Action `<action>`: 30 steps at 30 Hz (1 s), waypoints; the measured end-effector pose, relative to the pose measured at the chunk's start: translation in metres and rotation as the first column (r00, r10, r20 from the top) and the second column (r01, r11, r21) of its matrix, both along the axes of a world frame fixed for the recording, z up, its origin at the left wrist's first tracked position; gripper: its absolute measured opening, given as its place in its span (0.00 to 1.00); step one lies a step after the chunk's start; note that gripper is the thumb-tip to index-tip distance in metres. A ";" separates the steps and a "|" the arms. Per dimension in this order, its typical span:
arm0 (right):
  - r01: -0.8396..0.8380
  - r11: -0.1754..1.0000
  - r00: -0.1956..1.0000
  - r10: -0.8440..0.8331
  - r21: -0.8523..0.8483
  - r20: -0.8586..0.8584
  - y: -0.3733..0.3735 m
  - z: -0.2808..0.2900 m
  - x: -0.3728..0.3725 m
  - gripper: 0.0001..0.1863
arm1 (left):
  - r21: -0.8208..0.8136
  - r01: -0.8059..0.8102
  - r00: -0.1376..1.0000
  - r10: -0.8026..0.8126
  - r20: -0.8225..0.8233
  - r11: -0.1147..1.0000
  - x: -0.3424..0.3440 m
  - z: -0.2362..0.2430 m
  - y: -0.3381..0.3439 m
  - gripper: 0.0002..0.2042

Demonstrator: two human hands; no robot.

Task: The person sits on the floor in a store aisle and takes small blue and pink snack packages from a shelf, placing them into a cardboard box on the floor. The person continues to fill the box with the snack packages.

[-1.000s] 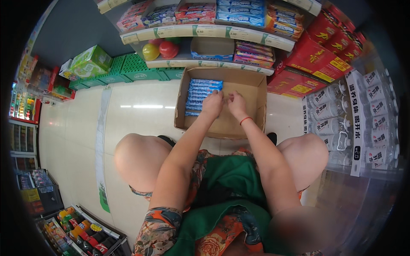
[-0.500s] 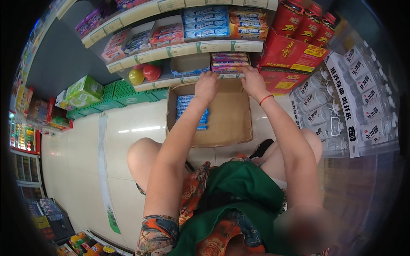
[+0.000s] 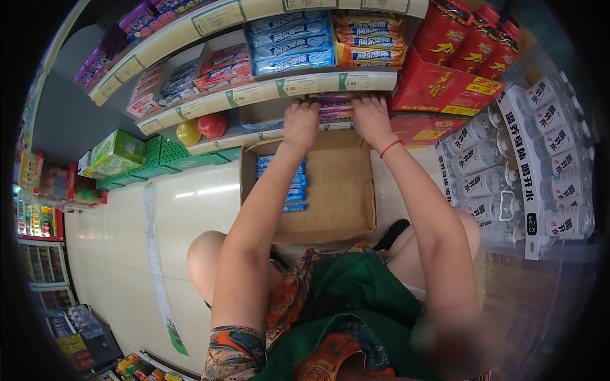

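My left hand point(image 3: 301, 122) and my right hand point(image 3: 373, 120) reach onto the low shelf, one at each end of a stack of pink and purple wrapped candy packs point(image 3: 335, 114). Their fingers curl around the ends of the stack; the fingertips are partly hidden. Left of the stack sits an open display tray point(image 3: 262, 115), partly behind my left hand. Just below my wrists, on the floor, lies an open cardboard carton point(image 3: 340, 184). Small blue wrapped packs point(image 3: 294, 190) lie in rows along its left side.
The shelf above holds blue candy packs point(image 3: 293, 47), orange packs point(image 3: 372, 38) and its price-strip edge point(image 3: 286, 87). Red drink cartons point(image 3: 445, 76) stand close on the right, beside bottled water point(image 3: 476, 152). Yellow and red round items point(image 3: 211, 126) and green crates point(image 3: 181, 149) are left.
The view has tilted and come closer to the shelf. Both hands have moved slightly farther in, around the candy stack, under the upper shelf edge.
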State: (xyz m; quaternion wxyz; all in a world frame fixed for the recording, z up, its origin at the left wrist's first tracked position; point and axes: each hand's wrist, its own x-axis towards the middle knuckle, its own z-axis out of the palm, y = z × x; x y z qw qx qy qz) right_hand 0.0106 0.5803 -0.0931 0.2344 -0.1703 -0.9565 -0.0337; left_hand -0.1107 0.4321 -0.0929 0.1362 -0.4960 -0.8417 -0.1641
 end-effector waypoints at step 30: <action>-0.167 0.986 0.986 0.167 0.006 0.004 -0.062 -0.002 0.050 0.06 | 0.215 0.141 0.984 -0.161 0.076 0.966 0.031 -0.017 -0.073 0.10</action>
